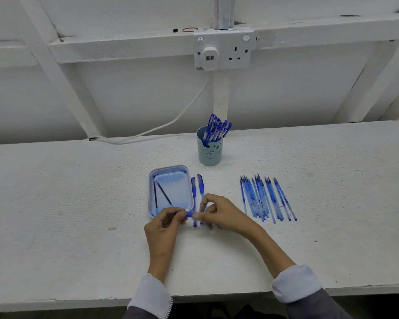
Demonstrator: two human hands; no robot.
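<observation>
At near corner of tray (168, 167), just above table (78, 203): pen (190, 214), pinched between left hand (165, 226) and right hand (221, 215) (fingertips of both curled onto it). Best pulled straight along its axis, without bending; keep clear of loose pens (200, 185) beneath.

Wall (129, 93): white-painted panels with raised beams | Socket (224, 50): white double outlet, adapter plugged in left | Cable (171, 122): white, drooping leftward from socket | Tabletop (67, 192): rough white surface, faint stains, evenly lit

Blurred pen (189, 214); fingers (206, 203) hide its ends.
</observation>
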